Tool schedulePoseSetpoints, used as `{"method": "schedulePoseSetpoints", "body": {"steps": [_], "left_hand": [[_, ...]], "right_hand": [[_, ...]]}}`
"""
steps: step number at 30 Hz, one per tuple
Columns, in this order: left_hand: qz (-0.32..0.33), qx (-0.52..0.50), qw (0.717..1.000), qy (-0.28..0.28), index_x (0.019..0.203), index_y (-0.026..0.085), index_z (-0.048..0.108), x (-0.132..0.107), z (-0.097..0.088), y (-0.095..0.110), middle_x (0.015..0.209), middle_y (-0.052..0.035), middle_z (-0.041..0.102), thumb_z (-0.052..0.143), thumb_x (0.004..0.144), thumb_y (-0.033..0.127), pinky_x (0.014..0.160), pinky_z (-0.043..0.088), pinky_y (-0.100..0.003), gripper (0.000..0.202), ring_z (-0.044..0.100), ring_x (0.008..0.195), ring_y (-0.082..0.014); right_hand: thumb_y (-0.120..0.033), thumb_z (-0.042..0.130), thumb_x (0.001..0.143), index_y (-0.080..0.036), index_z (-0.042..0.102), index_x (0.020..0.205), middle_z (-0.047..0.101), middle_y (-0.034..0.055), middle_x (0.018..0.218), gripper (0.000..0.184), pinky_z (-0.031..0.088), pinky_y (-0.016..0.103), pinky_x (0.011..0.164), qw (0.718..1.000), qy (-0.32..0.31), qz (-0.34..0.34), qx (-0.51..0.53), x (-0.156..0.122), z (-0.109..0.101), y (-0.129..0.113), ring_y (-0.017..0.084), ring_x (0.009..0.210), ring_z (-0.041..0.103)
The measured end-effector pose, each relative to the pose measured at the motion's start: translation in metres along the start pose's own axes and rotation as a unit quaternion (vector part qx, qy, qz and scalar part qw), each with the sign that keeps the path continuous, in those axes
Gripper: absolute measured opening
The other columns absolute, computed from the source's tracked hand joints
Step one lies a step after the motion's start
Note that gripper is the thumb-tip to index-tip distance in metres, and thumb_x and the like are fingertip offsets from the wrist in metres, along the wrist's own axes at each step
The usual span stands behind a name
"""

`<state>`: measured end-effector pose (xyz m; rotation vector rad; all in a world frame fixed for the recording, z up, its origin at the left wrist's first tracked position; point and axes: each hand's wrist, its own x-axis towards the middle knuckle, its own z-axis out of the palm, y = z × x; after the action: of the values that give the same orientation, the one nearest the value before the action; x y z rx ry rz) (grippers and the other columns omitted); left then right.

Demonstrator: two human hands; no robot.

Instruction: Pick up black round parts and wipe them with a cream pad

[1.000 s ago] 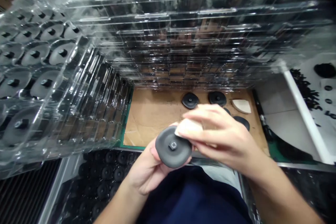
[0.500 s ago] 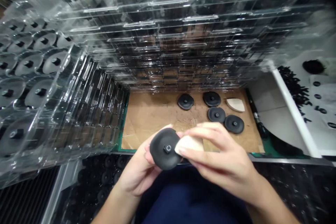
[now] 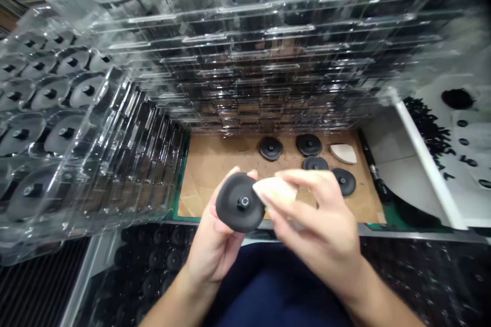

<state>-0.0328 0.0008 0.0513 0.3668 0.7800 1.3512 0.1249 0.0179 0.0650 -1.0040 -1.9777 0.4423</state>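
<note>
Within the curled left hand point(image 3: 210, 248) sits a black disc point(image 3: 240, 203); beside it the right hand point(image 3: 324, 219) pinches a wedge point(image 3: 275, 189).

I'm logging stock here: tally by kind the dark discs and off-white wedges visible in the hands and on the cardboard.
Dark discs: 5 (1 in left hand, 4 on cardboard)
Off-white wedges: 2 (1 in right hand, 1 on cardboard)
Total: 7
</note>
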Motion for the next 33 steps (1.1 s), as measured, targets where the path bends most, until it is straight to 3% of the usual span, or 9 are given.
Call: {"method": "schedulePoseSetpoints", "body": {"steps": [5,8,13,16,19,24,29,33], "left_hand": [[-0.007,-0.017,1.000,-0.016,0.114,0.034,0.067,-0.002,-0.003,0.000,0.120,0.0038,0.071,0.073,0.074,0.016,0.090,0.052,-0.020,0.044,0.067,0.106,-0.0160],[-0.001,-0.013,1.000,-0.005,0.112,0.031,0.068,-0.004,-0.005,0.002,0.119,0.0024,0.071,0.077,0.071,0.025,0.092,0.049,-0.016,0.042,0.063,0.112,-0.0142],[-0.025,-0.006,1.000,-0.012,0.113,0.034,0.068,-0.004,-0.006,0.003,0.119,0.0018,0.071,0.079,0.069,0.025,0.090,0.052,-0.022,0.046,0.067,0.106,-0.0179],[-0.070,0.006,0.998,-0.002,0.109,0.030,0.070,-0.003,0.000,0.002,0.109,-0.0006,0.075,0.080,0.068,0.030,0.087,0.052,-0.023,0.043,0.068,0.099,-0.0183],[-0.126,0.012,0.992,-0.019,0.105,0.023,0.073,-0.003,0.002,0.005,0.098,-0.0029,0.076,0.082,0.064,0.033,0.086,0.052,-0.024,0.043,0.068,0.092,-0.0183],[-0.190,-0.006,0.982,-0.004,0.099,0.024,0.075,-0.004,-0.002,0.011,0.094,0.0019,0.077,0.087,0.056,0.021,0.073,0.052,-0.015,0.045,0.068,0.080,-0.0104],[-0.287,-0.021,0.951,-0.111,0.092,0.016,0.075,0.001,0.002,0.007,0.077,0.0001,0.076,0.082,0.064,0.029,0.070,0.054,-0.020,0.032,0.070,0.072,-0.0133],[-0.342,-0.068,0.931,-0.104,0.088,0.011,0.075,0.002,-0.001,0.003,0.081,-0.0076,0.076,0.080,0.065,0.038,0.058,0.057,-0.021,0.036,0.072,0.068,-0.0185]], "right_hand": [[-0.010,0.063,0.083,-0.016,0.072,0.104,0.061,0.0102,0.106,0.024,0.050,0.035,0.083,0.999,-0.027,-0.011,0.040,0.003,0.003,0.001,0.021,0.098,0.055],[-0.009,0.063,0.083,-0.015,0.073,0.102,0.061,0.0121,0.106,0.022,0.047,0.039,0.087,1.000,-0.001,-0.019,0.008,0.006,0.002,0.005,0.022,0.099,0.055],[-0.006,0.061,0.083,-0.014,0.073,0.103,0.060,0.0116,0.107,0.025,0.047,0.036,0.087,0.999,-0.030,-0.003,0.028,0.004,-0.002,0.001,0.021,0.101,0.053],[-0.010,0.061,0.085,-0.013,0.073,0.101,0.061,0.0135,0.108,0.021,0.046,0.040,0.089,0.998,-0.035,-0.041,0.030,0.016,-0.001,0.008,0.023,0.102,0.053],[-0.013,0.058,0.088,-0.014,0.072,0.105,0.061,0.0143,0.116,0.022,0.045,0.043,0.093,0.988,-0.081,-0.095,0.087,0.028,-0.007,0.021,0.024,0.106,0.052],[-0.005,0.055,0.087,-0.018,0.068,0.113,0.057,0.0106,0.124,0.032,0.044,0.038,0.098,0.969,-0.200,-0.064,0.129,0.026,-0.021,0.028,0.021,0.117,0.047],[-0.006,0.049,0.085,-0.014,0.072,0.106,0.062,0.0132,0.120,0.033,0.047,0.038,0.096,0.941,-0.227,-0.130,0.215,0.042,-0.016,0.028,0.021,0.113,0.050],[-0.002,0.051,0.084,-0.018,0.073,0.105,0.064,0.0108,0.117,0.035,0.048,0.032,0.093,0.931,-0.286,-0.079,0.210,0.048,-0.019,0.033,0.018,0.111,0.053]]}}
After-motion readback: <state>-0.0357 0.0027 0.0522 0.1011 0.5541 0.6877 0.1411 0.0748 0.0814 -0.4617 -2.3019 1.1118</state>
